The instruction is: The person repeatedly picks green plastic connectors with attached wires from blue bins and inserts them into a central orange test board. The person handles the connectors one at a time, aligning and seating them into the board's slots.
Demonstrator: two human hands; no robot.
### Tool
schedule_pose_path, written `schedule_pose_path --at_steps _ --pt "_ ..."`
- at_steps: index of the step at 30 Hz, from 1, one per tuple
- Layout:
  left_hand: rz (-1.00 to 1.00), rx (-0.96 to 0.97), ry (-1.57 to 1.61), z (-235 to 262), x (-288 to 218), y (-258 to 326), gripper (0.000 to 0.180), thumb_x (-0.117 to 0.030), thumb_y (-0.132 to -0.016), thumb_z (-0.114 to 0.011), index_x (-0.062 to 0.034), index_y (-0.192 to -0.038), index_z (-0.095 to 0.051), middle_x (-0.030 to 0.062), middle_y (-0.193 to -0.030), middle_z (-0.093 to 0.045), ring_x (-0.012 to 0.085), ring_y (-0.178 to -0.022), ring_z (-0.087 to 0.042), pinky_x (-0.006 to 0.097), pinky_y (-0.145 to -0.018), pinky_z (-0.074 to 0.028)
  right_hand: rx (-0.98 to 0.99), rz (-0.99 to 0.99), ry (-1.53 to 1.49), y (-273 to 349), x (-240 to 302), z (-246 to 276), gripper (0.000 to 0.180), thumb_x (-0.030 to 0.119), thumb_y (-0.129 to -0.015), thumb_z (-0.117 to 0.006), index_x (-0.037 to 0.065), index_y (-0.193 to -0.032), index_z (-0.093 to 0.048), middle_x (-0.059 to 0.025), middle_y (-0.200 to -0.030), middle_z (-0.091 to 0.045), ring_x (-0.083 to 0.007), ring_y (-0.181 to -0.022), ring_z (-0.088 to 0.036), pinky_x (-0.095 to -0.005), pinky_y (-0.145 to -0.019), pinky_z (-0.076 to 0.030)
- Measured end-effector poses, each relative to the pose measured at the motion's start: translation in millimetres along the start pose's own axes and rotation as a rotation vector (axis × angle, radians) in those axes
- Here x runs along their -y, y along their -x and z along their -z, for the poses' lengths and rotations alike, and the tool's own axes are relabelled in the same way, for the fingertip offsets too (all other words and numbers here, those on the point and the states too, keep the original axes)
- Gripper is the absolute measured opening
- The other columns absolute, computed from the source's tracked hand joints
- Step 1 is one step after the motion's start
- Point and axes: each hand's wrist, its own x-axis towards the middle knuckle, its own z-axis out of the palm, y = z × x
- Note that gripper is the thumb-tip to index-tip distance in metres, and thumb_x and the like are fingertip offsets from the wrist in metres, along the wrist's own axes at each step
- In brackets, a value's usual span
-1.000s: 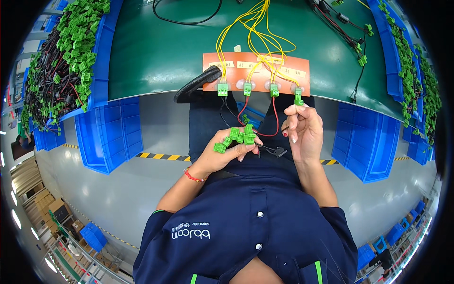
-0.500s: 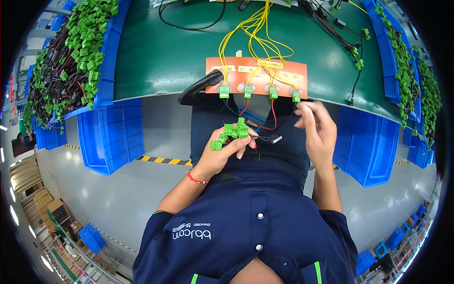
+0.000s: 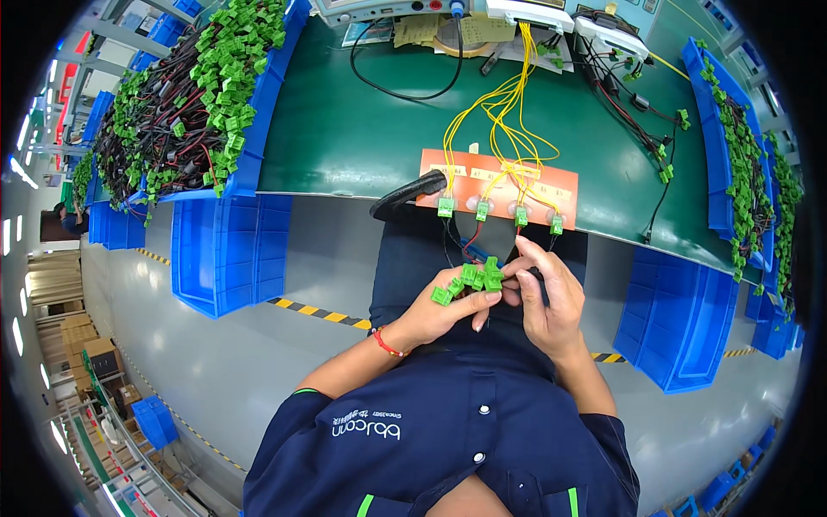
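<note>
My left hand [image 3: 448, 308] is closed around a bundle of green terminal connectors [image 3: 478, 276], which stick up above the thumb. Close against it, my right hand [image 3: 553, 302] has its fingers curled together at the bundle's right side; what they pinch is hidden, though a dark piece shows behind them. Just beyond both hands, an orange board [image 3: 463, 194] lies at the bench's front edge. Several green terminal blocks [image 3: 521, 216] line its near side, with yellow wires on the far side and red and black wires hanging toward my hands.
A black curved object [image 3: 405, 196] overlaps the board's left end. Blue bins of green-ended cables stand left [image 3: 276, 95] and right [image 3: 713, 164] on the green bench [image 3: 345, 129]. Lower blue bins [image 3: 233, 258] flank my legs. Instruments [image 3: 388, 7] and loose black cables occupy the back.
My right hand has moved from the board's right-hand terminal block down and left to the bundle in my left hand. The view has shifted, showing more of the bench's back.
</note>
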Motion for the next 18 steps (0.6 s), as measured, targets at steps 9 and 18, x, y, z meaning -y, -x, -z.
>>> schedule_pose_path --at_steps 9,18 --pt "-0.368 -0.672 -0.045 21.1 -4.3 1.0 0.025 -0.017 -0.102 -0.053 0.0024 -0.114 -0.064 0.0087 -0.099 -0.068 0.0098 -0.067 -0.057 0.023 -0.063 -0.046 -0.221 -0.167 0.005 19.4 -20.1 33.0 0.038 0.008 -0.105 -0.046 -0.011 -0.138 -0.047 -0.0135 -0.087 -0.070 -0.0135 -0.073 -0.066 -0.0248 -0.064 -0.050" --pt "-0.274 -0.469 0.065 0.0 -5.7 -27.7 0.031 -0.021 -0.105 -0.050 0.0055 -0.116 -0.062 0.0101 -0.097 -0.068 0.0132 -0.081 -0.061 0.030 -0.077 -0.050 -0.203 -0.429 -0.057 31.6 -26.1 33.3 0.033 0.014 -0.106 -0.046 -0.005 -0.131 -0.056 -0.0109 -0.087 -0.069 -0.0147 -0.081 -0.064 -0.0263 -0.077 -0.049"
